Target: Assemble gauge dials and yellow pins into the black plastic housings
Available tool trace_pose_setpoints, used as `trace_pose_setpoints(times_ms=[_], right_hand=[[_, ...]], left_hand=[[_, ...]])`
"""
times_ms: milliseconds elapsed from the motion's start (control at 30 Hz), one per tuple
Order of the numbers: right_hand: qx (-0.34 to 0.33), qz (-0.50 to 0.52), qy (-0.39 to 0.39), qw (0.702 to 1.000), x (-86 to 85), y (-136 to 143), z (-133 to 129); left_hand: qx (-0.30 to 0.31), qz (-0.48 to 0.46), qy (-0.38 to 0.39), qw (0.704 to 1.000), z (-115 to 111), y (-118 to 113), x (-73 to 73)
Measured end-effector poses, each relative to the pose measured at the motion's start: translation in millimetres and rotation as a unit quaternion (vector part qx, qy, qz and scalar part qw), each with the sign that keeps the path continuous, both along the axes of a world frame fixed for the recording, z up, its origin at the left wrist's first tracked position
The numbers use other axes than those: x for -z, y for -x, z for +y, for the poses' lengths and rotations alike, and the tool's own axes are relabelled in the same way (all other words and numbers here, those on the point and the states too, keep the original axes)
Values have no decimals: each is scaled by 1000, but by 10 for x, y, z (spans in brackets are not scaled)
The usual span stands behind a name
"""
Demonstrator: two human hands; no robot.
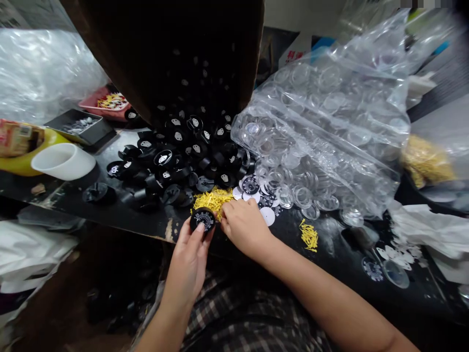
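My left hand (pixel 193 249) grips a round black housing with a printed dial face (pixel 203 220), its thumb lying on the markings. Close beside it, my right hand (pixel 247 227) has its fingers bent together at the edge of a heap of small yellow pointers (pixel 212 199); whether a pointer is pinched there is hidden. Printed dial discs (pixel 251 186), some showing white, lie just beyond my right hand. Behind the yellow heap spreads a pile of black round housings (pixel 176 161).
A large dark open box (pixel 164 58) spills housings onto the black table (pixel 146 220). Clear round covers (pixel 304 195) spill from a plastic bag (pixel 330 117) at right. A small yellow pile (pixel 309 236) lies nearer. At left are a white cup (pixel 64 161) and a grey tray (pixel 104 129).
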State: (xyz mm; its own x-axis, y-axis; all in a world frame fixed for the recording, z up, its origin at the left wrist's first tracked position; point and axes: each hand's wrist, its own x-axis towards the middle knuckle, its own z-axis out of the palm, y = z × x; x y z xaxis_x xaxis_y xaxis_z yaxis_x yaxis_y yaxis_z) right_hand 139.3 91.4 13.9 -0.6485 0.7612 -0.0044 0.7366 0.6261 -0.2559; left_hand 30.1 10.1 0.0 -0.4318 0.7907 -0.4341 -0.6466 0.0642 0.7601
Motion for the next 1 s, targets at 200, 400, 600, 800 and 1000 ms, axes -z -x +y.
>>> trace_pose_setpoints(times_ms=[200, 400, 600, 800, 1000], right_hand=[[24, 13, 16, 1000, -19, -145, 6], [21, 67, 55, 996, -88, -203, -59], [74, 182, 169, 966, -141, -324, -137], [66, 137, 155, 976, -167, -383, -227], [44, 74, 84, 993, -211, -473, -259]], left_hand=[[-6, 34, -36, 999, -120, -47, -57], [8, 9, -18, 1000, -166, -84, -38], [2, -15, -43, 999, -150, -154, -73], [65, -104, 15, 992, -159, -260, -44], [107, -139, 26, 984, -130, -278, -104]])
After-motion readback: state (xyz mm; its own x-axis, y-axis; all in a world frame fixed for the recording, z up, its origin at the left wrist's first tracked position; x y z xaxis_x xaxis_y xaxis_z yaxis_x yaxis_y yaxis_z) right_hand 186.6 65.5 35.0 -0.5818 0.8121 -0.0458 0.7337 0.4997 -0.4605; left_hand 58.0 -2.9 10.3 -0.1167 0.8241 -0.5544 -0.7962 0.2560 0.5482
